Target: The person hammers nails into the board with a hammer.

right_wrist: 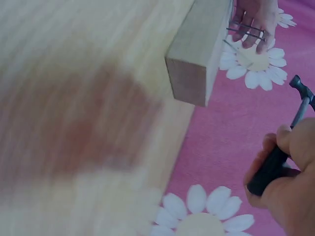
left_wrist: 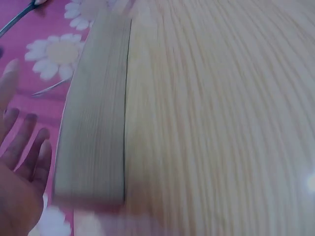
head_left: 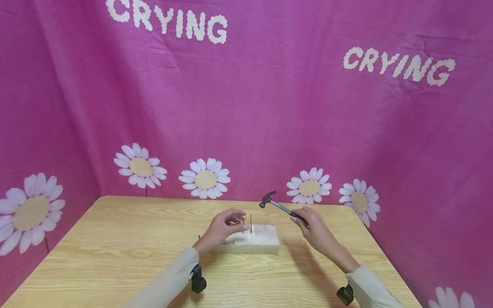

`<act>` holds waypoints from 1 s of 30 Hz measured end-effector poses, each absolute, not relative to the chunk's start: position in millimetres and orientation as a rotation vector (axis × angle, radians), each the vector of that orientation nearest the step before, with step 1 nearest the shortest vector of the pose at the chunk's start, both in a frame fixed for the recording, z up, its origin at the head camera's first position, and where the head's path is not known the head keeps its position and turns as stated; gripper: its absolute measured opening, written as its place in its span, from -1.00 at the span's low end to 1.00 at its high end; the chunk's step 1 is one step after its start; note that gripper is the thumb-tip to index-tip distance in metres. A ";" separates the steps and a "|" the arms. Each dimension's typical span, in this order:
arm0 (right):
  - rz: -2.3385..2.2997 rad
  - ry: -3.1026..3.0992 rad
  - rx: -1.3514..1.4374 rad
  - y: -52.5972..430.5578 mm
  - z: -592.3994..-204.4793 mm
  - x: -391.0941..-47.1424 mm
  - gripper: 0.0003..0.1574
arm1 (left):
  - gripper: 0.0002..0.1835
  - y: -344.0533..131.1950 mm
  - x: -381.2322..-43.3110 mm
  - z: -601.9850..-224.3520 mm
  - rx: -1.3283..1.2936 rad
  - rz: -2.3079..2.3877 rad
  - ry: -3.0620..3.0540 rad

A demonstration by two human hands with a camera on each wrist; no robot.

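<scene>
A pale wooden block (head_left: 256, 249) lies on the table, with thin nails standing up from its top. One tall nail (head_left: 251, 223) rises near the middle, and a second nail (head_left: 243, 226) is beside my left hand (head_left: 223, 227). That hand hovers over the block's left part, its fingers loosely bent and apart; the left wrist view shows nothing between them. My right hand (head_left: 313, 226) grips a small claw hammer (head_left: 280, 206) by its black handle. The hammer's dark head is raised above and behind the block, to the right of the tall nail.
The block rests on a light wood-grain table (head_left: 146, 226). Behind and at both sides hangs a pink cloth (head_left: 254, 115) with daisies and white lettering. A small dark upright piece (head_left: 199, 236) shows at the block's left end. Each wrist wears a black camera (head_left: 198, 279).
</scene>
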State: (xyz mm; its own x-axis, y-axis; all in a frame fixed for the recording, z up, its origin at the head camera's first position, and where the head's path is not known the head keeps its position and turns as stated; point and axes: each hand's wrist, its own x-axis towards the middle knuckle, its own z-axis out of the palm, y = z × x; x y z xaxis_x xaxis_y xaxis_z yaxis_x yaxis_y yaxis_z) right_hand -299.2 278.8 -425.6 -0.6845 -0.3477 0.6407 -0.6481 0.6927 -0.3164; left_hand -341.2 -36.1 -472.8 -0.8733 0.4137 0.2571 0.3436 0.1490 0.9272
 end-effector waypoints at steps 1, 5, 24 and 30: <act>0.750 -2.386 0.757 280.6 -426.2 -298.7 -0.92 | -0.58 -40.7 -341.4 -470.9 0.762 1.856 2.355; 0.805 -2.470 0.707 287.1 -427.9 -297.8 -0.93 | -0.67 -47.5 -344.3 -467.0 0.725 1.850 2.410; 0.866 -2.622 0.483 305.5 -445.1 -306.0 -0.88 | -0.58 -71.0 -349.7 -461.7 0.673 1.736 2.350; 0.765 -2.680 0.495 310.6 -452.7 -315.2 -0.83 | -0.65 -68.0 -348.6 -459.3 0.644 1.869 2.364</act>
